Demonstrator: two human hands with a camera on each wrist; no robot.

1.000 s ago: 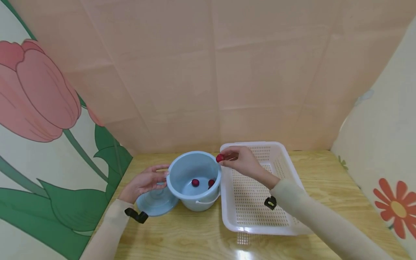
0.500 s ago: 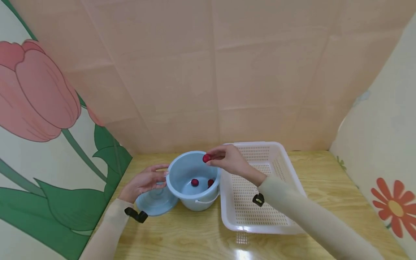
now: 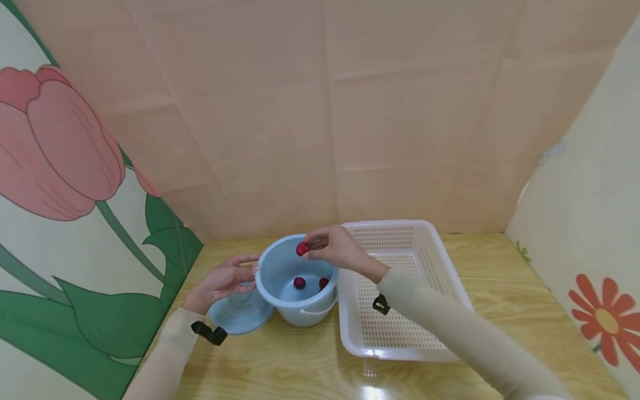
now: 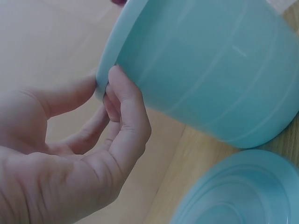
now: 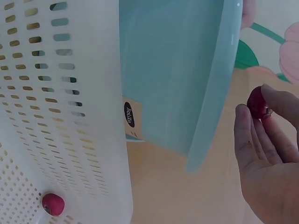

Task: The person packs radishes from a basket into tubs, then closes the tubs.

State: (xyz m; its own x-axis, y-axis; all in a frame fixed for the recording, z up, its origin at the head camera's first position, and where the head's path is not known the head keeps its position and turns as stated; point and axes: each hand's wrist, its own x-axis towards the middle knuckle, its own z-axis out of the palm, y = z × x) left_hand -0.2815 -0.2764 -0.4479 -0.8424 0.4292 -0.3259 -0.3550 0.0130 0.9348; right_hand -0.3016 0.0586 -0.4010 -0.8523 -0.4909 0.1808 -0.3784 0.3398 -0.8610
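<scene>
My right hand [image 3: 337, 249] pinches a small round red radish [image 3: 302, 249] between thumb and fingertips, over the mouth of a light blue bucket [image 3: 306, 316]. Its stubby stem end shows in the right wrist view. Inside the bucket, one radish [image 3: 299, 283] lies near the middle of the bottom and another radish [image 3: 324, 283] by the right wall. With thumb and fingers, my left hand [image 3: 225, 284] holds the bucket's left rim; the left wrist view shows the thumb on one side of the rim [image 4: 112, 51] and a finger under it on the other.
Right of the bucket stands a white perforated basket [image 3: 350, 311], with a radish [image 5: 53, 204] in its corner in the right wrist view. A blue lid [image 3: 242, 316] lies on the wooden table [image 3: 300, 366] below my left hand. The bucket's white handle [image 3: 320, 311] hangs in front.
My right hand has carried the radish leftward, from the bucket's right rim to over its opening. The left hand and the bucket have stayed in place.
</scene>
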